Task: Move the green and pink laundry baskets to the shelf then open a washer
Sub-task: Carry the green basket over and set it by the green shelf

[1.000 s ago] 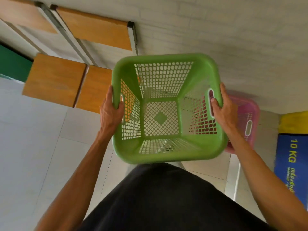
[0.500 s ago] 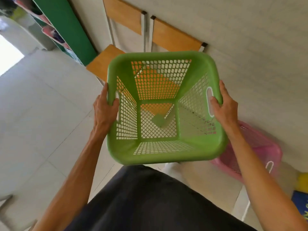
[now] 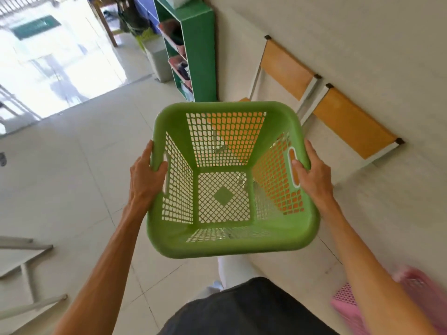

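Note:
An empty green laundry basket [image 3: 174, 240] with lattice walls hangs in the air in front of my body. My left hand [image 3: 145, 174] grips its left rim at the handle slot. My right hand [image 3: 312, 174] grips the right rim, thumb over the white-edged handle slot. The pink laundry basket [image 3: 343, 301] lies on the floor at the lower right, blurred and partly hidden by my right forearm. A green shelf [image 3: 199, 49] stands against the wall ahead, with filled baskets on its levels. No washer is in view.
Two wooden chairs [image 3: 285, 68] with white metal frames stand along the right wall beside the green shelf. A grey bin [image 3: 158, 60] sits left of the shelf. A white metal frame [image 3: 26, 257] stands at the lower left. Pale floor tiles stretch toward a bright doorway.
The view has swung left: the green shelf and doorway have come into sight, the chairs shifted right, and the pink basket slid to the lower right corner. Both hands keep their grip.

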Demonstrator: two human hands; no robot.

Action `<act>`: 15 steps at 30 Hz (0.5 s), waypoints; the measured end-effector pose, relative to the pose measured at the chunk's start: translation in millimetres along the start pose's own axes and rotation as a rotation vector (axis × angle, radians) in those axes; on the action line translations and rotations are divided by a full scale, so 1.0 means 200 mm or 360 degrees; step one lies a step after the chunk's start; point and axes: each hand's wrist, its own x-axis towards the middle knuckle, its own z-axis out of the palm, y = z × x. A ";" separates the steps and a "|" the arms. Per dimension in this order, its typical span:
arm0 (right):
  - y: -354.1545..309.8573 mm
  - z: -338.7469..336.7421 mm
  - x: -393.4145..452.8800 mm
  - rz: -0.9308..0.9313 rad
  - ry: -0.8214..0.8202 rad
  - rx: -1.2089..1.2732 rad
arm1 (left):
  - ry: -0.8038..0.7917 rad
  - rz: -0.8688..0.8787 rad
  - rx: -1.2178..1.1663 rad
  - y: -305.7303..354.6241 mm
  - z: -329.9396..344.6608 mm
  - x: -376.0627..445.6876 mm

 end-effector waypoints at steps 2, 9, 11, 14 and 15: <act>-0.09 0.14 0.14 -0.0058 -0.0046 -0.0006 | 0.0041 -0.0032 0.0001 -0.07 -0.04 0.15; -0.42 0.60 0.69 -0.0042 -0.0216 0.0012 | 0.0093 -0.0141 0.0039 -0.21 -0.14 0.74; -0.51 0.72 0.85 -0.0065 -0.0244 0.0034 | 0.0108 -0.0188 0.0045 -0.24 -0.17 0.93; -0.61 0.87 1.07 -0.0096 -0.0216 0.0031 | 0.0162 -0.0138 0.0094 -0.29 -0.18 1.17; -0.63 0.92 1.13 -0.0121 -0.0219 0.0018 | 0.0172 -0.0130 0.0096 -0.31 -0.17 1.24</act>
